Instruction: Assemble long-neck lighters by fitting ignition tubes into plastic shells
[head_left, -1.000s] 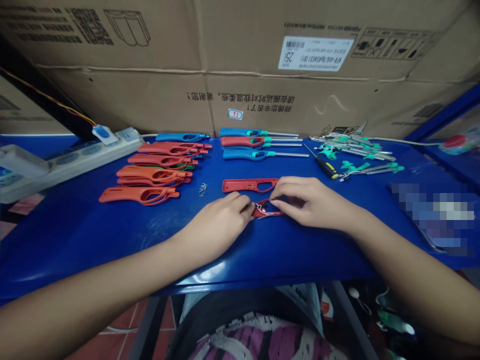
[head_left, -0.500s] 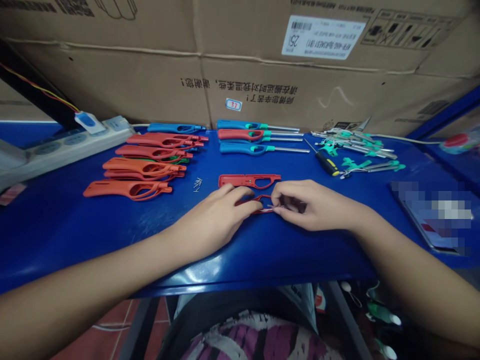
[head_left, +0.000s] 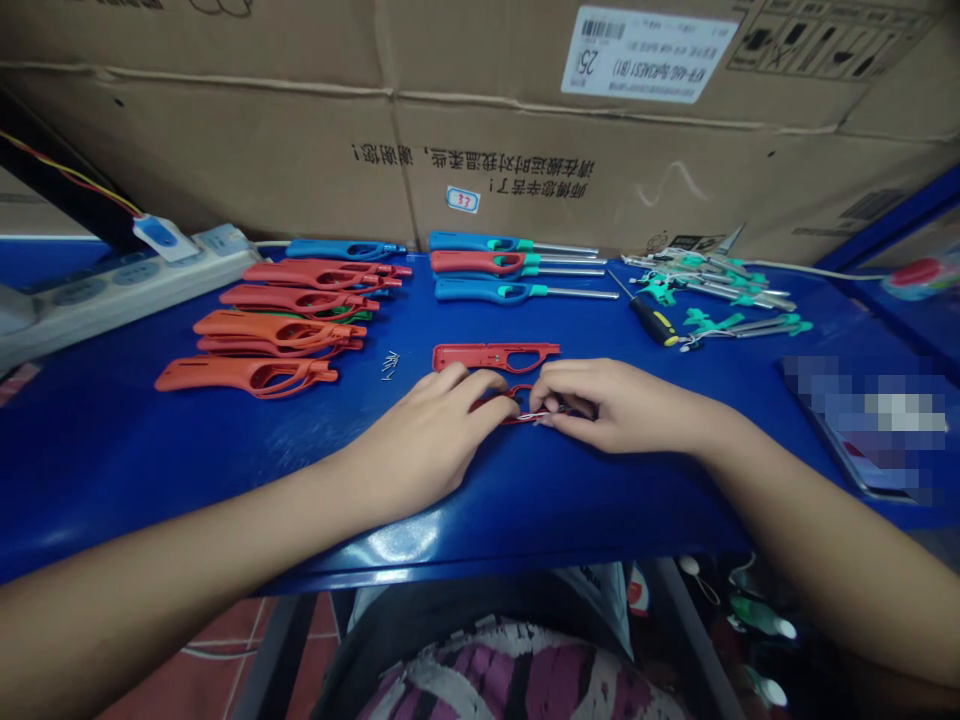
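My left hand (head_left: 450,425) lies over a red lighter shell half (head_left: 517,421) on the blue table, its thumb and fingers closed on the shell's left part. From the right, my right hand (head_left: 619,408) reaches the same shell. Its thumb and forefinger pinch at a thin white wire (head_left: 533,415) along the shell's lower edge; the rest inside that hand is hidden. Just behind my hands lies another red shell half (head_left: 495,357), its inner side up. Small screws (head_left: 390,364) sit in a loose pile left of it.
Orange and red lighter shells (head_left: 247,375) are stacked at left, near a power strip (head_left: 127,280). Assembled lighters (head_left: 517,291) lie at the back. Right of them are a screwdriver (head_left: 656,322), metal tubes with green parts (head_left: 720,285) and a phone (head_left: 840,450). A cardboard box (head_left: 300,150) stands behind.
My right fingers have shifted slightly left, closer to my left thumb, and more white wire shows between the hands. My left hand keeps its hold. The view has tilted a little.
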